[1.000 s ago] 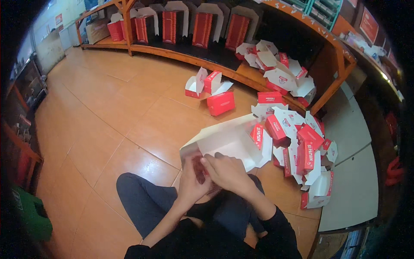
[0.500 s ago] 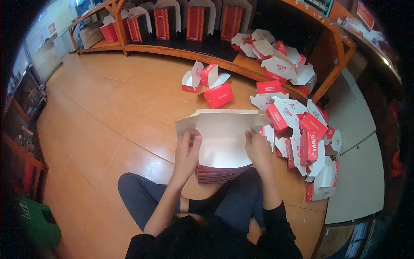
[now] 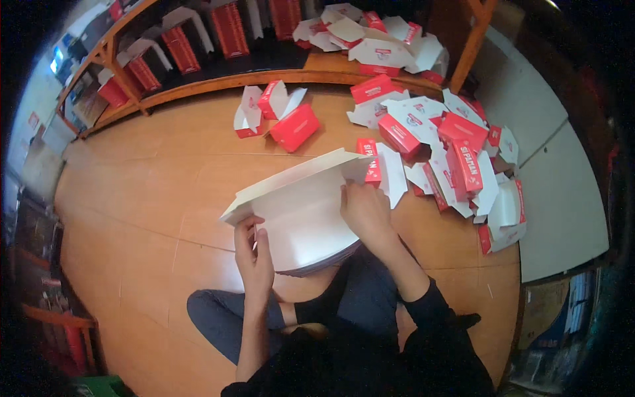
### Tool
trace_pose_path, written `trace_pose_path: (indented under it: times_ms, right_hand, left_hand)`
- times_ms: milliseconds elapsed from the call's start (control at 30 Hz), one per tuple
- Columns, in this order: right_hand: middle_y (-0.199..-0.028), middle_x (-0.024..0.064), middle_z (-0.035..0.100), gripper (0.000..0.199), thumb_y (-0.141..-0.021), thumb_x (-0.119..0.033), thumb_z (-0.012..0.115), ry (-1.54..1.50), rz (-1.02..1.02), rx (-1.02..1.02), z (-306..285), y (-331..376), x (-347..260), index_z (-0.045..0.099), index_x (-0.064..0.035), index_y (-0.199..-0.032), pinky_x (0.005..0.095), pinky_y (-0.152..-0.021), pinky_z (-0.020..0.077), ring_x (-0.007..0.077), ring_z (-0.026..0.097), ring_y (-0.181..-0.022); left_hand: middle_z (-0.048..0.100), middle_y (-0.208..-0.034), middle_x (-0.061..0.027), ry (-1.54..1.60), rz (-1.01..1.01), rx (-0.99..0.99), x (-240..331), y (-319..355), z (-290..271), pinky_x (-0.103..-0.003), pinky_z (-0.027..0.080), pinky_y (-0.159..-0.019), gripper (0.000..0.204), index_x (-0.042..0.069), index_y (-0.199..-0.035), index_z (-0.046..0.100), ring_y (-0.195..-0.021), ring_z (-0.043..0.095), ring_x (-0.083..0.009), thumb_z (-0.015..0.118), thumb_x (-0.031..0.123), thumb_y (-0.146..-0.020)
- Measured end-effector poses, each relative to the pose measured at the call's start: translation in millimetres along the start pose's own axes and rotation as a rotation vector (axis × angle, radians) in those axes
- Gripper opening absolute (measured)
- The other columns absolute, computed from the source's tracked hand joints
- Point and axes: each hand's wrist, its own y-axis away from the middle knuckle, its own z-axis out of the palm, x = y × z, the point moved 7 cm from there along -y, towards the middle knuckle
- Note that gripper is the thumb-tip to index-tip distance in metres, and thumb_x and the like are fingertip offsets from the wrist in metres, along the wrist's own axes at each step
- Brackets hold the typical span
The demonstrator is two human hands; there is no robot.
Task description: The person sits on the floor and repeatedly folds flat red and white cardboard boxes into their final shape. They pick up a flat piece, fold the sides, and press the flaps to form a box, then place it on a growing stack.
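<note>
A paper food carton blank, white inside, lies open on top of a stack of flat blanks in front of my crossed legs. Its far edge stands folded up and slants upward to the right. My left hand is closed at the blank's left corner, thumb and fingers pinching the side flap. At the right corner, my right hand grips the other side flap, with most of its fingers hidden behind the wrist and knuckles.
Several folded red-and-white boxes lie heaped on the floor to the right. A smaller group, with a red box, sits ahead. Stacked red cartons stand on a low wooden shelf, beside more loose boxes.
The view has turned, so the surroundings appear rotated. The blank now slants, its right end higher than its left. Both hands still hold its side corners.
</note>
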Motion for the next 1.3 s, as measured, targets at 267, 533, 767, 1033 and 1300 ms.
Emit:
trace_pose_path:
  times_ms: [267,533,767,1033,1300]
  right_hand:
    - [-0.066,0.0199,0.064,0.039,-0.097,-0.034,0.041,-0.354,0.039,0.023,14.8,7.5,41.4,0.061,-0.0007,-0.095,0.0448,-0.052,0.0515,0.0338,0.066,-0.060]
    - [-0.078,0.0163,0.065,0.053,-0.096,-0.050,0.038,-1.171,0.775,-0.048,164.5,-29.6,219.5,0.043,-0.0056,-0.124,0.0318,-0.049,0.0539,0.0260,0.068,-0.063]
    - [-0.095,0.0215,0.062,0.055,-0.092,-0.048,0.050,-1.940,0.817,0.055,272.1,-67.1,236.9,0.048,-0.0006,-0.120,0.0304,-0.065,0.0567,0.0274,0.065,-0.079]
    - [-0.109,0.0111,0.060,0.040,-0.090,-0.031,0.061,-2.071,0.236,-0.042,94.6,-17.7,174.9,0.053,-0.0034,-0.118,0.0328,-0.077,0.0541,0.0207,0.061,-0.091]
    - [-0.103,0.0078,0.063,0.029,-0.087,-0.018,0.063,-1.034,-0.337,-0.209,-75.8,40.2,20.8,0.058,-0.0035,-0.111,0.0316,-0.071,0.0493,0.0185,0.060,-0.085]
  left_hand:
    - [0.053,-0.112,-0.0089,0.003,0.114,0.021,1.5,6.4,3.7,-0.033,0.047,-0.087,0.020,0.001,-0.112,0.050,-0.102,0.052,-0.0175,0.048,0.012,-0.096]
    - [0.048,-0.097,-0.0039,0.085,0.002,0.072,-20.9,5.6,-1.2,-0.028,0.038,-0.085,0.011,0.004,-0.101,0.049,-0.091,0.046,-0.0134,0.046,0.014,-0.097]
    - [0.048,-0.095,-0.0040,0.032,0.043,0.138,-23.9,9.0,-3.6,-0.028,0.036,-0.087,0.014,0.005,-0.099,0.051,-0.092,0.045,-0.0140,0.044,0.017,-0.099]
    - [0.050,-0.099,-0.0064,0.005,0.028,0.072,-22.1,9.9,-12.1,-0.028,0.046,-0.077,0.007,0.003,-0.094,0.055,-0.089,0.051,-0.0152,0.054,0.007,-0.088]
    - [0.044,-0.116,-0.0118,-0.055,0.129,-0.019,4.4,12.0,-11.5,-0.029,0.052,-0.078,0.036,0.008,-0.118,0.058,-0.099,0.056,-0.0221,0.051,0.002,-0.083]
